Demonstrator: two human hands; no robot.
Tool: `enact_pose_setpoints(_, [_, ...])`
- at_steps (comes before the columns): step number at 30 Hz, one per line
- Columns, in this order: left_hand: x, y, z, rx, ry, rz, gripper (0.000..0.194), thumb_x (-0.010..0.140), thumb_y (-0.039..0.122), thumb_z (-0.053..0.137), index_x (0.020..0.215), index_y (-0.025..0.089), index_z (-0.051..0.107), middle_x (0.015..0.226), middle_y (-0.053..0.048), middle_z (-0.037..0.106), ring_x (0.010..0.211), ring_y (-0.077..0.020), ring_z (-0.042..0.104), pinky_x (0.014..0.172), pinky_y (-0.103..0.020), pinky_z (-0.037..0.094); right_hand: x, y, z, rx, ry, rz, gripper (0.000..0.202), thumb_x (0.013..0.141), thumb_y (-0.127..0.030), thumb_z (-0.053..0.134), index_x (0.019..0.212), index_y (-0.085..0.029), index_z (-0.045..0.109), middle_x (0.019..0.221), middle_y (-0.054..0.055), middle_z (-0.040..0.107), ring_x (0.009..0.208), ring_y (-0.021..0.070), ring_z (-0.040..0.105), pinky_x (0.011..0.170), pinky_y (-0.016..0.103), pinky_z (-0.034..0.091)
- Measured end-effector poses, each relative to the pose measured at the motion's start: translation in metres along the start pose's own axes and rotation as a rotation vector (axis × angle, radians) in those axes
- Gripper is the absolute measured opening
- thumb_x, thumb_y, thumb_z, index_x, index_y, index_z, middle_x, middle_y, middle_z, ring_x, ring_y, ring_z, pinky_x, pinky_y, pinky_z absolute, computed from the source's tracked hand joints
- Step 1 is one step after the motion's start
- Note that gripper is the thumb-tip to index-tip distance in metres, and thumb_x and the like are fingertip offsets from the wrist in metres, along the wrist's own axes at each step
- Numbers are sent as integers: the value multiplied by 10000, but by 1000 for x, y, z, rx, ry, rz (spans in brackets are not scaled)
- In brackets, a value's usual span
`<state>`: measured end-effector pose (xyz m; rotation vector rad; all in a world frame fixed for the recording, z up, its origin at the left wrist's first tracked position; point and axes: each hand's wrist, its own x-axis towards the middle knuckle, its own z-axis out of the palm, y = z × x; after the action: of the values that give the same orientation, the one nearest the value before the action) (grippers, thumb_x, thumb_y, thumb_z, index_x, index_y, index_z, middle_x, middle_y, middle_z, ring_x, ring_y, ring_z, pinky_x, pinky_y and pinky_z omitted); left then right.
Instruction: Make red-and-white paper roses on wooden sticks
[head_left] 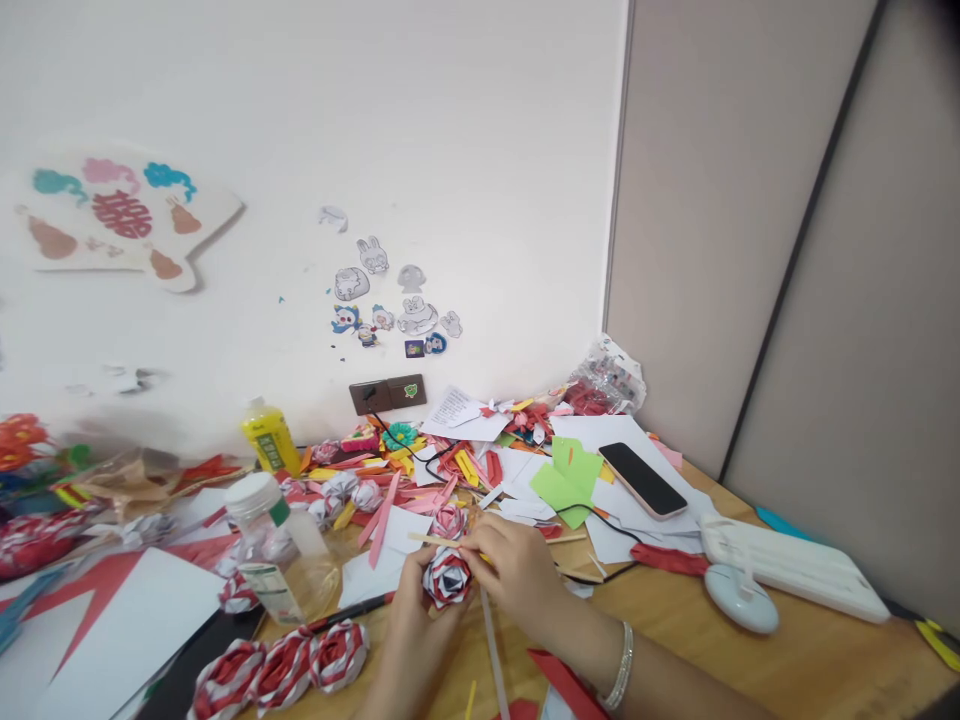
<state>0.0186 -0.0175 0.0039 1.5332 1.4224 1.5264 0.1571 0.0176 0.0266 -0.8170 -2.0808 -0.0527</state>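
Note:
My left hand (420, 612) is closed around a folded paper rose (448, 578) in red, white and dark blue-grey. My right hand (514, 562), with a silvery bracelet at its wrist, pinches a thin pale wooden stick (429, 540) just above the rose. The stick points left, and its other end is hidden by the fingers. Right behind the held rose sits a pink paper rose (450, 521). Below the hands, a narrow white strip (493, 650) runs down toward the front edge of the view.
Red-and-white paper roses (281, 668) lie at front left, near an open-looking clear jar (281, 555). A yellow bottle (271, 437) stands by the wall. Coloured paper strips (435, 470) cover the back. A phone (643, 480), mouse (741, 598) and white keyboard-like slab (799, 570) are at right.

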Motion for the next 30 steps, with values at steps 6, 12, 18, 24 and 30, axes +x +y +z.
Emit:
enact_pose_setpoints(6, [0,-8,-2,20,-25,13,395,641,283,674,981,166,511,924,-77,629,824,-236,614,727,-363,497,-3,4,7,-139,9,-103,254,946,-205,316,826,-169,538,684,22,598,605,151,565,522,253,366])
enact_pose_setpoints(12, [-1,-7,-1,55,-30,25,360,678,280,650,995,170,520,926,-74,640,855,-248,612,764,-385,490,-3,11,12,-161,-47,-178,242,949,-193,290,852,-170,510,705,26,604,613,152,571,511,253,365])
enact_pose_setpoints(18, [1,-4,-2,68,-17,52,334,650,273,664,949,184,542,898,-62,651,837,-248,622,736,-382,510,0,7,1,3,-120,20,133,919,-244,424,892,-193,543,757,3,638,660,141,594,572,229,384])
enact_pose_setpoints(24, [3,-2,-4,25,-4,46,359,623,265,675,949,197,542,913,-57,661,856,-247,638,733,-372,522,2,9,-6,111,-72,113,154,871,-338,520,930,-204,568,787,-1,643,686,139,596,593,220,383])
enact_pose_setpoints(30, [5,-3,-4,4,-22,53,374,618,263,692,953,192,539,928,-61,657,844,-236,643,729,-362,525,2,8,-5,162,-64,107,106,867,-280,540,911,-211,607,815,-5,655,733,133,602,632,222,397])
